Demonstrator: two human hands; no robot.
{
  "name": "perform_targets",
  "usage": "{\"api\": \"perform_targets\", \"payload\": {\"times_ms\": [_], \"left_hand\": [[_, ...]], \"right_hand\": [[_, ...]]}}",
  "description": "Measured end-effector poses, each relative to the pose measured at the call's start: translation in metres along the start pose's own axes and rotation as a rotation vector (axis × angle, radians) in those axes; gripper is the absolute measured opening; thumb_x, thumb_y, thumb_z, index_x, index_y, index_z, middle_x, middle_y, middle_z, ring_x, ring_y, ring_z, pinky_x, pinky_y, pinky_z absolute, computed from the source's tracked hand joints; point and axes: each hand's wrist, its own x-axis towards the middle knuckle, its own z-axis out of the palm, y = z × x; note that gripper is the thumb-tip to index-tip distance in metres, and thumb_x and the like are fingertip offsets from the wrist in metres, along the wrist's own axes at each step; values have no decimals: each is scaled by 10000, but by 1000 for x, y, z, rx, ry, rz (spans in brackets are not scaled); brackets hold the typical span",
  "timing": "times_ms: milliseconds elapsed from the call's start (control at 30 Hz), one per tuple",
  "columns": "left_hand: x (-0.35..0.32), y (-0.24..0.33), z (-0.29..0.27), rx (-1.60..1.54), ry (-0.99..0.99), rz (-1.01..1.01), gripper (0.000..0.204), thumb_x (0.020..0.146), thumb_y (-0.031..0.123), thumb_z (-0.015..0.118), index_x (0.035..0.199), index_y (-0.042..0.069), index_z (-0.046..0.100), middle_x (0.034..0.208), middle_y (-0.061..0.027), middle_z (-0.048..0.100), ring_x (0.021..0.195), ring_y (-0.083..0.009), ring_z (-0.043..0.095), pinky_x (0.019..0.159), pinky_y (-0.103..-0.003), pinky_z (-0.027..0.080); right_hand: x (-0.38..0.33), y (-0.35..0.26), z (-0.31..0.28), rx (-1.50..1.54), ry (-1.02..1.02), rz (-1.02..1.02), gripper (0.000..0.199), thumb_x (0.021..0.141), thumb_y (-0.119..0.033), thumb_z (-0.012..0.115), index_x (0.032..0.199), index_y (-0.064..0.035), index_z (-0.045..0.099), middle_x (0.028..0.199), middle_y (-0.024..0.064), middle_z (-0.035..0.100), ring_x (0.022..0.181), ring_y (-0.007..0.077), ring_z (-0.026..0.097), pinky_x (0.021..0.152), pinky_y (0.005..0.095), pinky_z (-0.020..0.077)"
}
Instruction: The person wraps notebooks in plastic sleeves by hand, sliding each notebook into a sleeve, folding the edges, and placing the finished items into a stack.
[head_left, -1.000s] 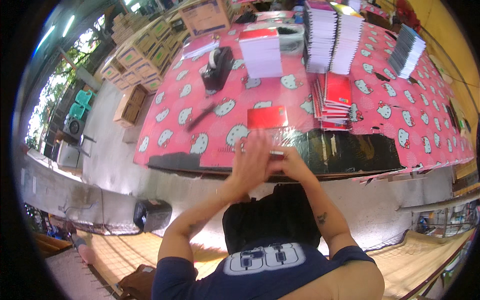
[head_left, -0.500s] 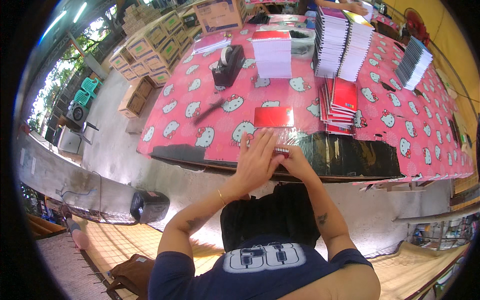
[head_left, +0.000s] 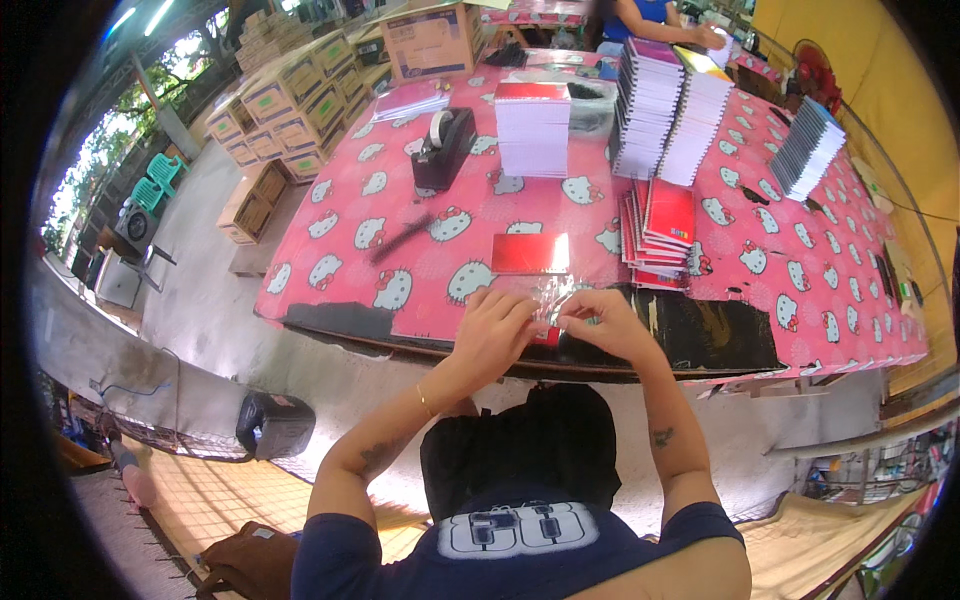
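A small red notebook [head_left: 547, 338] lies at the table's near edge, mostly covered by my hands, with clear plastic film [head_left: 550, 297] around or over it. My left hand [head_left: 494, 332] bends over its left side, fingers curled and thumb against the notebook and film. On the other side my right hand [head_left: 607, 323] pinches the film between thumb and forefinger, the other fingers folded. Just beyond them another red notebook [head_left: 530, 254] lies flat, its cover shining. To the right is an uneven pile of red spiral notebooks [head_left: 660, 230].
A tall notebook stack [head_left: 533, 135] and a black tape dispenser [head_left: 443, 150] stand farther back. Purple-topped [head_left: 647, 115] and yellow-topped [head_left: 700, 110] stacks rise behind the pile; a dark-spined stack [head_left: 806, 150] leans at right. Cartons [head_left: 300, 95] line the left. A co-worker [head_left: 645, 20] works at the far side.
My right hand has shifted from the notebook's bound edge to a fingertip pinch on the film. My left hand has gone from flat, stretched fingers to curled ones. The view has tilted slightly.
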Motion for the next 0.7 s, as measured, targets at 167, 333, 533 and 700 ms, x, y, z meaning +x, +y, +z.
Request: {"api": "perform_targets", "payload": {"times_ms": [167, 333, 533, 700], "left_hand": [[2, 10, -15, 74, -195, -14, 263, 863, 188, 718, 1080, 58, 648, 944, -102, 655, 874, -297, 621, 783, -438, 485], [45, 30, -54, -256, -58, -273, 265, 906, 137, 678, 1143, 21, 645, 940, -142, 689, 830, -336, 676, 718, -376, 535], [116, 40, -30, -650, 37, -34, 285, 944, 134, 647, 1206, 23, 651, 1079, -168, 707, 955, -289, 704, 827, -332, 536], [121, -69, 31, -303, 1, -152, 367, 951, 262, 630, 1245, 42, 631, 1215, -171, 659, 1115, -335, 636, 949, -400, 491]], "right_hand": [[3, 1, 28, -310, 359, -102, 128, 802, -89, 672, 851, 3, 598, 789, 145, 602, 715, 300, 613, 662, 363, 504], [-7, -56, 33, -75, 574, -139, 435, 892, -195, 695, 1273, -42, 550, 1066, 109, 646, 998, 222, 635, 902, 328, 492], [-9, -65, -6, 584, 569, 35, 517, 930, -168, 684, 1380, -9, 484, 1263, 94, 605, 1129, 191, 599, 993, 343, 466], [25, -35, -142, 463, 730, 87, 534, 907, -170, 656, 1372, 15, 468, 1229, 101, 623, 1120, 194, 608, 964, 375, 493]]}}
